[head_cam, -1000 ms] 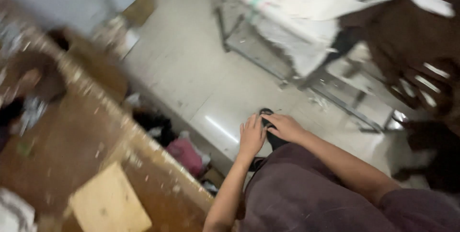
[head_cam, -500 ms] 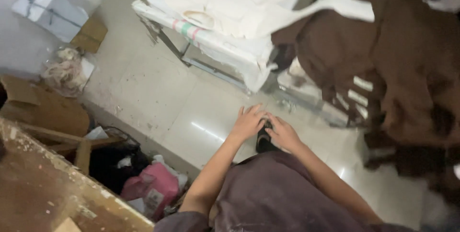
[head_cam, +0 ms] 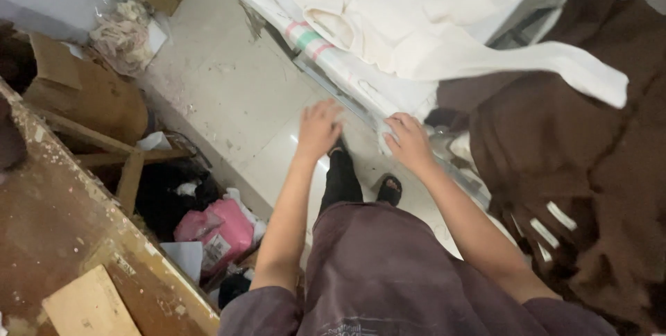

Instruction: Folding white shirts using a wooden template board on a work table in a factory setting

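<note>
The left hand is smeared by motion blur, so its fingers cannot be told apart, nor whether it touches anything. The right hand hides the cloth edge beneath its fingers; a grip cannot be confirmed. The cream fabric pile runs off the far edge. The brown garments are cut off at the right edge. The wooden table leaves the frame at near left. One foot is hidden behind the person's body.
</note>
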